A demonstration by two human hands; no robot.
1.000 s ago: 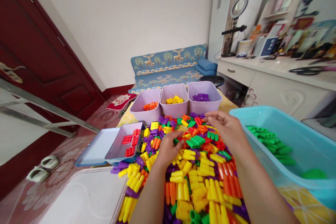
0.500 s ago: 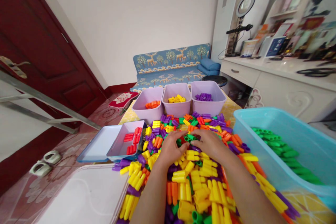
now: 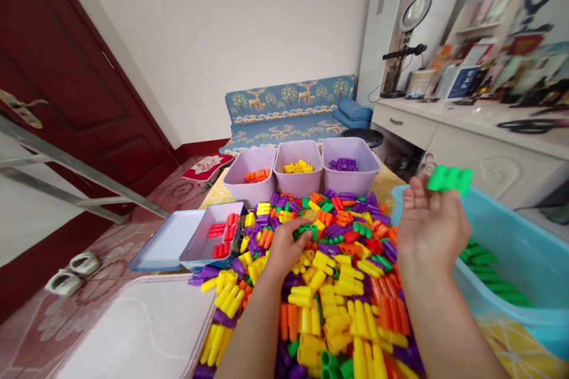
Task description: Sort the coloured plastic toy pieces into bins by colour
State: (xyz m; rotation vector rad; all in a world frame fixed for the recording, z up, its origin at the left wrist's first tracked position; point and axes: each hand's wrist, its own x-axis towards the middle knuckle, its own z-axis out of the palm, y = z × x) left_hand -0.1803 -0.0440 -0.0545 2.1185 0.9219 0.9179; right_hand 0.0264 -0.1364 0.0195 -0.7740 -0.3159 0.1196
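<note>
A heap of coloured plastic tube pieces [image 3: 338, 284], yellow, orange, green, purple and red, covers the table in front of me. My left hand [image 3: 284, 251] lies on the heap with its fingertips closed on a green piece [image 3: 307, 229]. My right hand [image 3: 429, 228] is raised over the near corner of the blue tub [image 3: 524, 249], palm up and fingers spread. A clump of green pieces [image 3: 450, 179] is in the air just past its fingertips. Several green pieces lie inside the tub.
Three lilac bins at the back hold orange pieces [image 3: 255, 176], yellow pieces [image 3: 299, 167] and purple pieces [image 3: 342, 163]. A lilac tray [image 3: 200, 249] with red pieces sits on a blue lid at the left. A white lid [image 3: 142, 331] lies at the near left. A white cabinet [image 3: 480, 148] stands on the right.
My right hand went from the heap's far edge to its middle, then lifted right over the tub, and green pieces now fly from it. My left hand stayed on the heap.
</note>
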